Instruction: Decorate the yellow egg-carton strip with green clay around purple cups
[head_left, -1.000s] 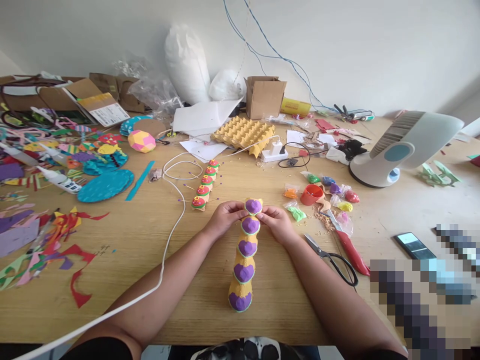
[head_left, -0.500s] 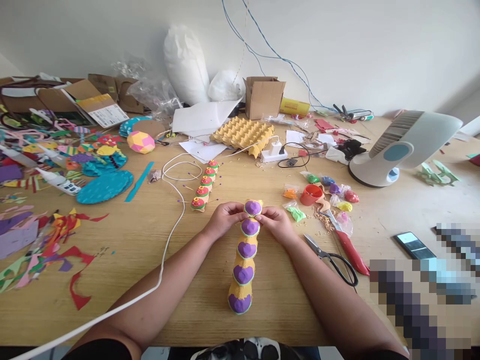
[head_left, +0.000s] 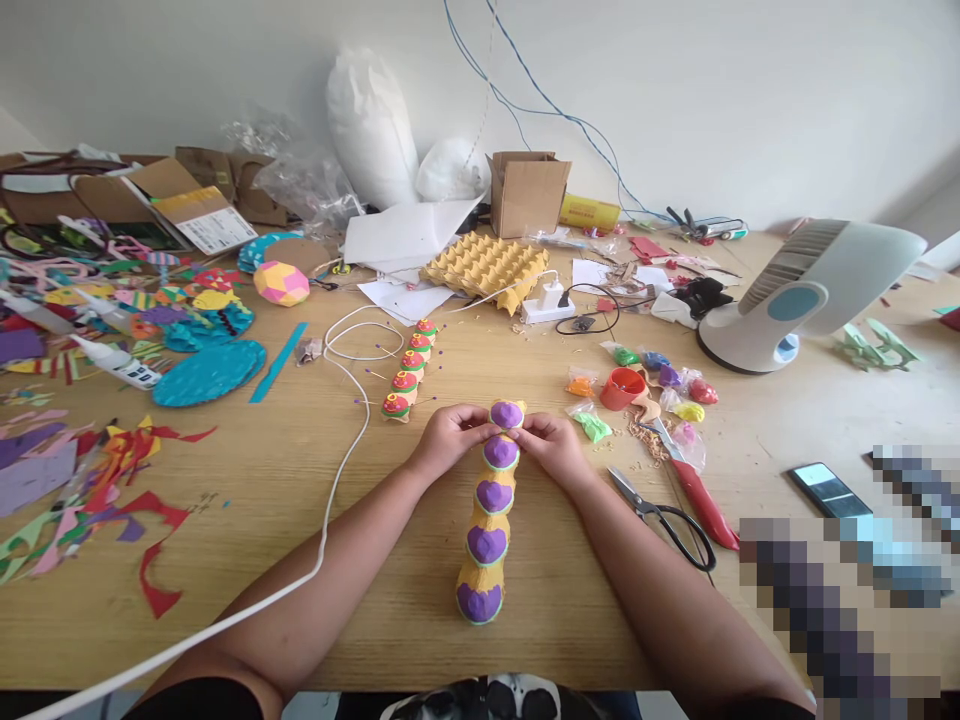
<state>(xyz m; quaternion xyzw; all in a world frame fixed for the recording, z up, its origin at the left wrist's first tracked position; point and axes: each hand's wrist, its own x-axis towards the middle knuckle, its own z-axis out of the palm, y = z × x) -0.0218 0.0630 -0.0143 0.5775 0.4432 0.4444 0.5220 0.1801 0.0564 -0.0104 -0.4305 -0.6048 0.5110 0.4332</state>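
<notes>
A strip of yellow egg-carton cups, formed like a caterpillar, lies lengthwise in front of me. Purple clay with pale green edging covers the cups' domes. At its far end, my left hand pinches the left side between thumb and fingers. On the opposite side my right hand grips the same end, with the thumb near the gap below the first cup. Fingertips behind the cup are partly hidden. Beyond my left hand sits a finished-looking red and green egg-carton caterpillar with purple-tipped pins at its sides.
To the right are scissors, a red-handled knife, a red cup with bagged clay around it, a phone and a white fan. A yellow egg tray stands behind. A white cable crosses my left arm.
The near part of the egg-carton strip has shifted up very slightly. Both hands keep their hold at its far end.
</notes>
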